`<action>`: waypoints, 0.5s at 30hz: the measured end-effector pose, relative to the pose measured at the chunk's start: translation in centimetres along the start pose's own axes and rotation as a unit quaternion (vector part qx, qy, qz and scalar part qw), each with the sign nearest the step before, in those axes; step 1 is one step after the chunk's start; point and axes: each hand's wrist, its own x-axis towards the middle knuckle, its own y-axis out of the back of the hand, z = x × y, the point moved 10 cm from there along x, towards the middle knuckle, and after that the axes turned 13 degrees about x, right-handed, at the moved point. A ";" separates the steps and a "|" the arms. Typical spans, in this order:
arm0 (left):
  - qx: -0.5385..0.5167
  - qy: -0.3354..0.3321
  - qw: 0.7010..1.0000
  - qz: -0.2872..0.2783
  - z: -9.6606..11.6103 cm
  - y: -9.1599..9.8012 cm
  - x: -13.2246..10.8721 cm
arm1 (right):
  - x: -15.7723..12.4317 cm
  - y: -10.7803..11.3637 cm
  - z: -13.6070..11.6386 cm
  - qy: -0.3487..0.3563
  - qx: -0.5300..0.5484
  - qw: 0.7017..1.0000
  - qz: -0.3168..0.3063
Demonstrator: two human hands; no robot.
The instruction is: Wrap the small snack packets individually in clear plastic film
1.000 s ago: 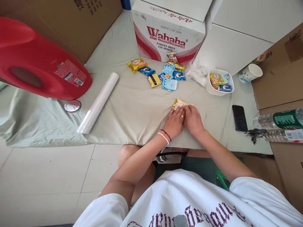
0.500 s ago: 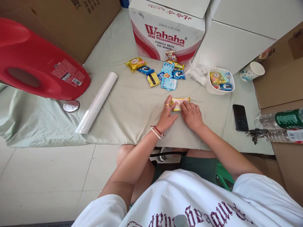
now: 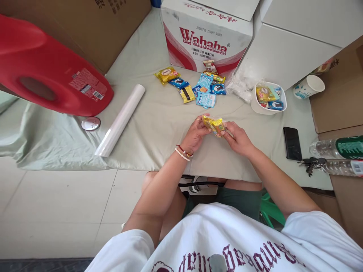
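A yellow snack packet point(image 3: 214, 125) is held between my two hands, just above the cloth-covered table point(image 3: 159, 139). My left hand point(image 3: 196, 133) grips its left end, thumb on the near side. On the right end, my right hand point(image 3: 236, 136) pinches it between thumb and fingers. The packet looks bent in the middle. Beyond my hands lies a loose group of small wrapped snacks, among them a yellow and black packet point(image 3: 187, 94), a light blue packet point(image 3: 206, 100) and a larger yellow packet point(image 3: 167, 74).
To the right stand a white tub point(image 3: 268, 109) of snacks, a paper cup point(image 3: 309, 87), a phone point(image 3: 292, 143) and plastic bottles. A clear film roll point(image 3: 120, 121), a round tin point(image 3: 90, 123) and a red jug point(image 3: 56, 71) are left. A Wahaba-style printed carton point(image 3: 207, 41) stands behind.
The packet has been lifted off the cloth and turned, with its yellow printed side now showing. My hands have gone from pressing on it to gripping its ends. The view has shifted slightly.
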 end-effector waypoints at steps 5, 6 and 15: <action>-0.035 0.010 0.999 -0.020 -0.2 -1.5 -0.3 | -0.5 -0.7 1.3 -0.086 0.303 0.948 0.047; -0.026 0.011 0.999 -0.019 -0.3 -1.6 -0.3 | -0.7 -1.3 1.4 -0.098 0.339 0.934 0.055; 0.158 0.017 0.987 -0.031 -1.7 -2.4 -1.0 | -3.9 5.7 7.2 -0.150 0.337 0.898 0.238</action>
